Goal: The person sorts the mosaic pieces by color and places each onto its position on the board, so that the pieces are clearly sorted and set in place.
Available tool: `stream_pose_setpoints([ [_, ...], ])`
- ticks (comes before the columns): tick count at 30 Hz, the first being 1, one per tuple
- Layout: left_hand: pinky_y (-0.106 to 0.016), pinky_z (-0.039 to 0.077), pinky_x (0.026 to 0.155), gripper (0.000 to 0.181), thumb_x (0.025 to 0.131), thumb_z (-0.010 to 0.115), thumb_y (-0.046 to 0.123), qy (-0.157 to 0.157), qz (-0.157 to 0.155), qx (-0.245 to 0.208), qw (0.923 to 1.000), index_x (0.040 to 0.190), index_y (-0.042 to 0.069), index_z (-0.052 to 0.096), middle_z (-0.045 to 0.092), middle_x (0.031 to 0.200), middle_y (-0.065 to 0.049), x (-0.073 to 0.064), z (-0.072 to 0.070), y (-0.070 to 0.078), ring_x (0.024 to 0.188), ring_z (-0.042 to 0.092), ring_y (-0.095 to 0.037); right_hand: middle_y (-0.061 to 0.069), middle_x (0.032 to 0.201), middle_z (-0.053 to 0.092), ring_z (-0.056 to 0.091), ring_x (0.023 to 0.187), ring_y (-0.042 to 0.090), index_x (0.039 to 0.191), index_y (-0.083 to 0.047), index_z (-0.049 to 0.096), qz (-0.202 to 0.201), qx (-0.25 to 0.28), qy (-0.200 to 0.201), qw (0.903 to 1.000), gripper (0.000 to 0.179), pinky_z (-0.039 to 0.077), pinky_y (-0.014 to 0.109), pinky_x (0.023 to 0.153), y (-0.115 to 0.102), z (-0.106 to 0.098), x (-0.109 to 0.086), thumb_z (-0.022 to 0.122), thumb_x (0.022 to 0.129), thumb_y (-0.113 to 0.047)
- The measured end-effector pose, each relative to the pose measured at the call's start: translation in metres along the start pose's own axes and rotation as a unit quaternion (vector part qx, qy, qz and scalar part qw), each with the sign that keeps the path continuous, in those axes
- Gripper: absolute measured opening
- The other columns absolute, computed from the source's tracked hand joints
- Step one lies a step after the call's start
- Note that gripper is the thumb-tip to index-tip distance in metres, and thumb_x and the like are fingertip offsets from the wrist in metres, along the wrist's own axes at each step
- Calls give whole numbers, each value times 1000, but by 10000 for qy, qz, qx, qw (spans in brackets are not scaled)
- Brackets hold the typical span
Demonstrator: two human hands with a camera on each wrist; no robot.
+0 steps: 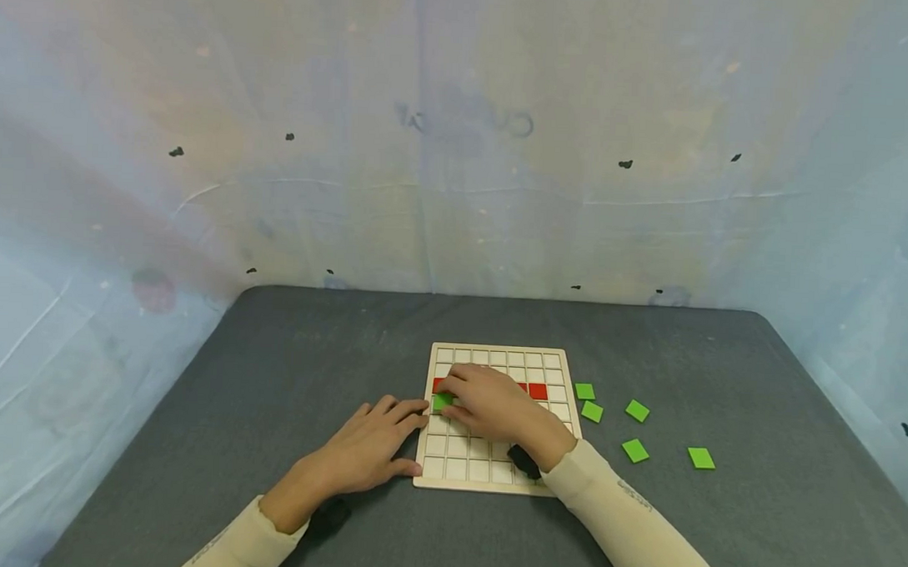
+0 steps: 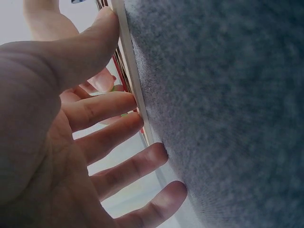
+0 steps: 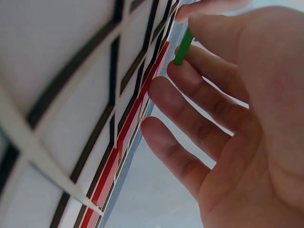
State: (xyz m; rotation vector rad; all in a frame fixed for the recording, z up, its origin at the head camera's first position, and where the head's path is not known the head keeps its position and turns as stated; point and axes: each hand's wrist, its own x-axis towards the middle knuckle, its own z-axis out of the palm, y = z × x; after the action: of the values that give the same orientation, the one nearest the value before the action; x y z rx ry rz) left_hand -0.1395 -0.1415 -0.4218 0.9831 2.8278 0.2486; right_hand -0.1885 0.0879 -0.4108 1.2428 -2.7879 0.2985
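Observation:
A wooden grid board with pale square cells lies on the dark table. Across it runs a row of red square tiles, partly hidden by my right hand. That hand pinches a green square tile between thumb and fingertips, over the board's left column just below the red row. In the right wrist view the green tile stands tilted, edge-on to the camera. My left hand is spread at the board's left side, its thumb and fingertips right at the wooden rim.
Several loose green tiles are scattered on the grey table right of the board. A pale patterned cloth hangs behind the table and along both sides. A small black object sits at my right wrist.

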Motion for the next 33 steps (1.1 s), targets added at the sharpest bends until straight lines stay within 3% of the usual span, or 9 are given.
stream_pose_setpoints([
  [8,-49,43,93,65,90,65,54,11,103,67,9999,143,19,53,42,155,-2,-1,1,-1,128,46,-25,-3,110,64,60,94,12,124,-20,67,24,-336,-138,9993,31,51,31,84,-1,7,7,63,98,-36],
  [20,-49,44,93,64,90,65,54,124,155,160,9997,142,19,54,43,154,-1,-2,2,-2,128,46,-25,-2,115,65,62,105,15,125,-19,67,145,-347,-203,9991,35,51,34,93,-2,7,8,66,96,-39],
  [33,-48,44,93,63,90,65,54,152,194,149,9996,142,18,54,43,154,-2,-3,1,-2,128,46,-25,-2,105,64,59,91,11,119,-18,70,144,-18,-63,9999,27,52,29,81,-1,6,5,69,95,-31],
])
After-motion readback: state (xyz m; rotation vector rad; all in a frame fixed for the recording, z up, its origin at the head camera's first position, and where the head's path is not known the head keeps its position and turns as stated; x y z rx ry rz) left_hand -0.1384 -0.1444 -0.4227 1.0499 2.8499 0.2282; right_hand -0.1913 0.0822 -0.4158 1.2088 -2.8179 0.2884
